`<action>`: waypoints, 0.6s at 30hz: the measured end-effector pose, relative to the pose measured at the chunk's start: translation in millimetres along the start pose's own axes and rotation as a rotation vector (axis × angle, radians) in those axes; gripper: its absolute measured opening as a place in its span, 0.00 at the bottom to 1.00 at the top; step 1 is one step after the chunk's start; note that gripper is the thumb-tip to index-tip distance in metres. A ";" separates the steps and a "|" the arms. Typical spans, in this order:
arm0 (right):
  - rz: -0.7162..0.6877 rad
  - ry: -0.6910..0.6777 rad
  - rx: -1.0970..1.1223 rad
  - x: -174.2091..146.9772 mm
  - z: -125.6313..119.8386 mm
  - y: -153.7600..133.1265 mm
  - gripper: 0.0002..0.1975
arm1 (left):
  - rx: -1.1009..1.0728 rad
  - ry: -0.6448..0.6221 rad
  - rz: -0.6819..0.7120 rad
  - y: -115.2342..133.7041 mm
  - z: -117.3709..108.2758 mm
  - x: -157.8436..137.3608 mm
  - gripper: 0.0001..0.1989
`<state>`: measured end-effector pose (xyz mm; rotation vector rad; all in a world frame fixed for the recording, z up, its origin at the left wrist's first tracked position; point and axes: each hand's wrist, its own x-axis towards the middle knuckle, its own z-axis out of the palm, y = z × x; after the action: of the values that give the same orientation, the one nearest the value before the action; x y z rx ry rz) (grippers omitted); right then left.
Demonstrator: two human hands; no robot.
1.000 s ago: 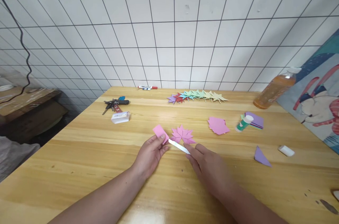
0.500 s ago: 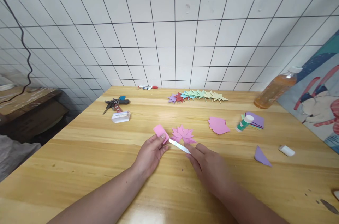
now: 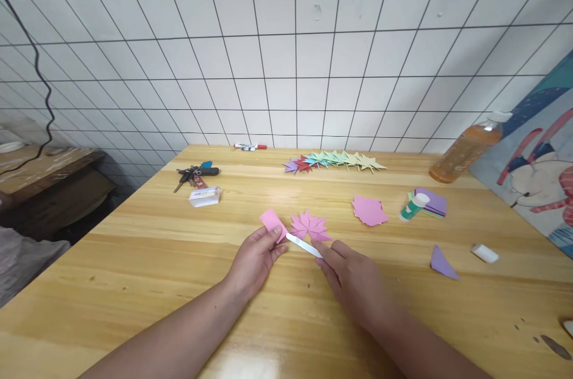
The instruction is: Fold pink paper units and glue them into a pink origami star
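My left hand (image 3: 257, 259) pinches a small folded piece of pink paper (image 3: 271, 221) between thumb and fingers. In my right hand (image 3: 353, 274) is a slim, pale knife (image 3: 304, 245); its blade points left and its handle is hidden in my grip. The blade's tip meets the right edge of the pink paper, by my left thumb. Just beyond the blade lies a fan of pointed, folded pink paper pieces (image 3: 308, 225), close to my right fingertips. To its right sits a stack of pink paper (image 3: 369, 210).
At the back is a row of coloured folded stars (image 3: 335, 160) and a marker (image 3: 249, 147). Keys (image 3: 197, 172) and a small white box (image 3: 205, 196) lie left. Rightward are a glue stick (image 3: 414, 208), coloured sheets (image 3: 433, 202), a purple triangle (image 3: 443, 264), an eraser (image 3: 484, 253) and a bottle (image 3: 465, 149).
The blade has turned slightly in my right hand, and its tip stays at the pink paper's edge. Both hands are almost where they were.
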<state>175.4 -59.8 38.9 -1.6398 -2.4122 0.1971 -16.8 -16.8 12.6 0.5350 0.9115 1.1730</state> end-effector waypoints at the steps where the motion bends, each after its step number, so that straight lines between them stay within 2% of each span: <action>1: 0.005 0.000 -0.001 -0.2 -0.1 0.1 0.19 | 0.023 -0.018 0.005 -0.3 0.2 -0.6 0.06; 11: -0.020 0.052 -0.005 -0.7 -0.7 -1.0 0.17 | 0.196 -0.136 0.056 -1.8 3.7 -5.7 0.11; 18: -0.021 0.045 0.005 -1.7 -1.4 -1.8 0.17 | 0.280 -0.188 0.075 -2.3 3.7 -5.1 0.08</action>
<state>174.7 -62.0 40.5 -1.5983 -2.3934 0.1610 -13.1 -21.9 14.5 0.8978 0.9038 1.0477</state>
